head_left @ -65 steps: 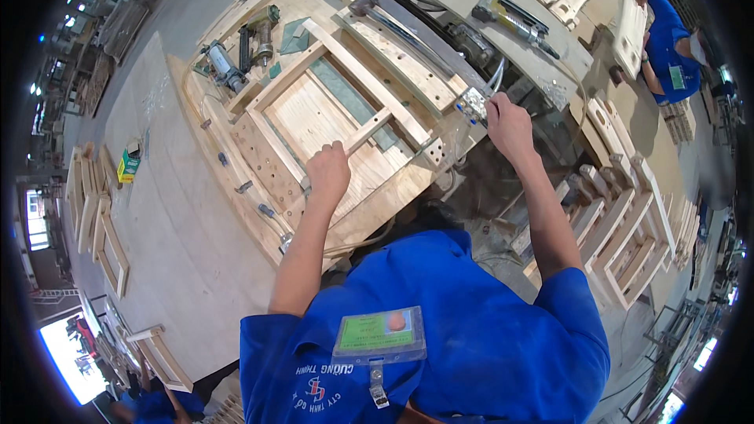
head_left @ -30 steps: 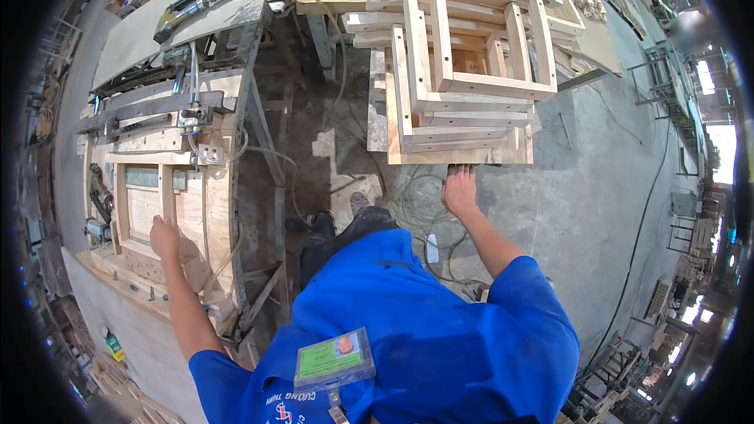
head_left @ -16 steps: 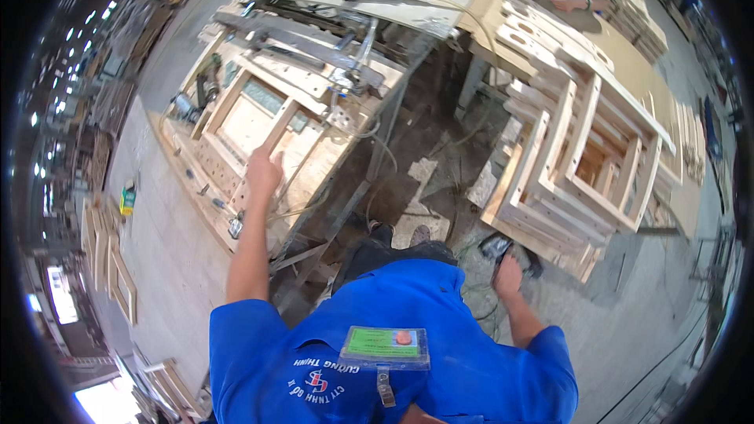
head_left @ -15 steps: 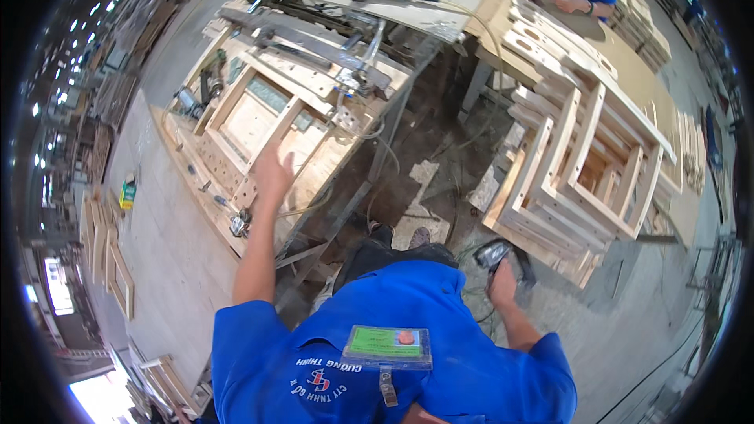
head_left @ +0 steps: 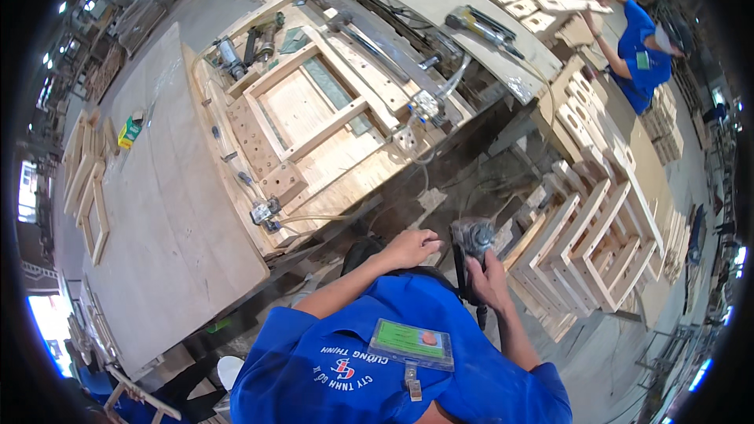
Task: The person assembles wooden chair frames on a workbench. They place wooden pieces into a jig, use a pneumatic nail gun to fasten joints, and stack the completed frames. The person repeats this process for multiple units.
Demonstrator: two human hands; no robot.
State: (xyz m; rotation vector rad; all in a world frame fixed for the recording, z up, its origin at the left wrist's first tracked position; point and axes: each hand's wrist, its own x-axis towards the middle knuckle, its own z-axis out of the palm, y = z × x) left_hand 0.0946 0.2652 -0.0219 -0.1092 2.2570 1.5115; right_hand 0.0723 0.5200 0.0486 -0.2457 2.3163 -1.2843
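Apparently readying it, the right hand (head_left: 491,279) wraps its fingers round a power tool (head_left: 473,237) right of centre, the left hand (head_left: 410,250) loosely bent, seemingly empty; next probably calls for steadying the wooden frame (head_left: 326,128), upper centre.

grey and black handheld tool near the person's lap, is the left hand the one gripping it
No, the right hand grips the grey and black handheld tool, with the left hand beside it.
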